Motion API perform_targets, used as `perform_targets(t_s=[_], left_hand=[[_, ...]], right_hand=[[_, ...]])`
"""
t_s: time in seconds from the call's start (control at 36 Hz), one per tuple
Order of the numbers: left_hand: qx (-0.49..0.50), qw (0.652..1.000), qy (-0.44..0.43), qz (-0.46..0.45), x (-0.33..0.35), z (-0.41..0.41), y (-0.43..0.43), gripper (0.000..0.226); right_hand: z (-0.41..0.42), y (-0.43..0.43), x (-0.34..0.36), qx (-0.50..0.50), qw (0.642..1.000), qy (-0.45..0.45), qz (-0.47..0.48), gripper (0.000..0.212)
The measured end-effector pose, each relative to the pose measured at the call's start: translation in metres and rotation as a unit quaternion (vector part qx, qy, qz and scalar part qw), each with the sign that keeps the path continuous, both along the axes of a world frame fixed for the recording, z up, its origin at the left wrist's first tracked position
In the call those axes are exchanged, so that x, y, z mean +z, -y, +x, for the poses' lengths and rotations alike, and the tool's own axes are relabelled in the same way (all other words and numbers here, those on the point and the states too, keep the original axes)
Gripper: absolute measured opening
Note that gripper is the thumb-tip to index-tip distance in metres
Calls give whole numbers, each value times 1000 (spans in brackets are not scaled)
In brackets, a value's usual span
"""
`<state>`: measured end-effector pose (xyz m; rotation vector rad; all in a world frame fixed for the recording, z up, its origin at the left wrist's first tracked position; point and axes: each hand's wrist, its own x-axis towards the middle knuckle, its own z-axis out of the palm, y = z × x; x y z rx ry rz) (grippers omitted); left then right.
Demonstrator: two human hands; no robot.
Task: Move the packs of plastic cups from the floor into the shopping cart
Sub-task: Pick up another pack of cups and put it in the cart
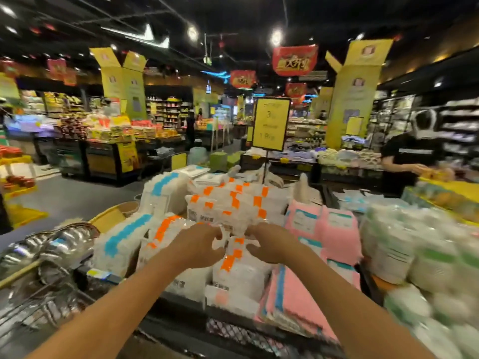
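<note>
Head view: my left hand (199,246) and right hand (270,246) both pinch, fingers curled, the clear orange-striped plastic-cup pack (232,251) atop the loaded black wire shopping cart (228,332); placing step judged, release needed next.

Both bare arms reach out in front, side by side. The left hand (199,244) and the right hand (269,243) are close together. Their fingers curl in and pinch the top of a pack of cups (234,270) between them.
</note>
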<state>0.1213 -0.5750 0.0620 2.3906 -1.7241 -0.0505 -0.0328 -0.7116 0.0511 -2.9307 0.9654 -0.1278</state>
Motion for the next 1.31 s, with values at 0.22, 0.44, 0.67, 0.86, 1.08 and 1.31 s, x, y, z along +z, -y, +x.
perform_targets(t_s=[0.22,0.44,0.67,0.86,1.08,1.31], left_hand=[[-134,991,1,7,2,-112,52,44],[-249,968,-15,15,-12,-252,87,46],[-352,935,-11,40,-22,-384,92,51],[-447,893,-1,42,-28,-484,95,48],[-568,821,19,54,-27,-572,91,39],[-697,714,20,62,-40,-637,77,44]], right_hand=[[-145,9,2,-136,991,-3,2,45],[-311,-8,-7,-246,969,-15,6,35],[-452,-46,-16,-349,937,-22,19,46],[-547,-88,-26,-438,898,-24,36,49],[-611,-147,-33,-554,831,-1,52,38],[-642,-218,-45,-672,737,25,60,39]])
